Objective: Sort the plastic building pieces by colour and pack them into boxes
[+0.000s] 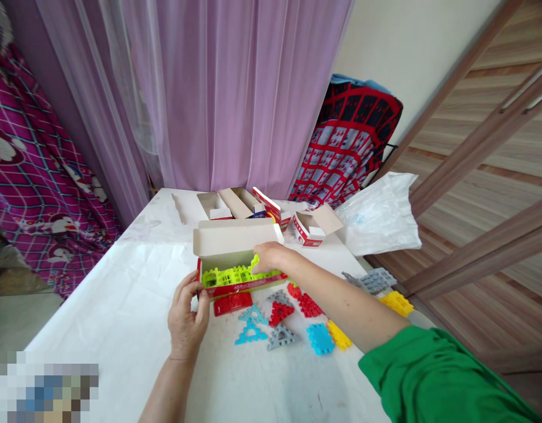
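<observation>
A long red cardboard box (246,285) lies open on the white table (121,305), its lid flap raised behind it. Lime-green plastic pieces (229,275) fill it. My left hand (188,317) grips the box's left end, fingers curled on its corner. My right hand (268,257) reaches in from the right, fingers closed on a lime-green piece at the box's right part. Just in front of the box lie loose pieces: a red square (232,304), light-blue triangles (252,324), a red triangle (279,311), a grey triangle (281,338), a blue square (320,338) and a yellow one (340,335).
Behind the box stand other opened cartons (229,203) and a small red-and-white carton (312,228). A white plastic bag (379,217) lies at the right rear. Grey (376,279) and yellow (397,303) pieces sit near the table's right edge. Purple curtains hang behind.
</observation>
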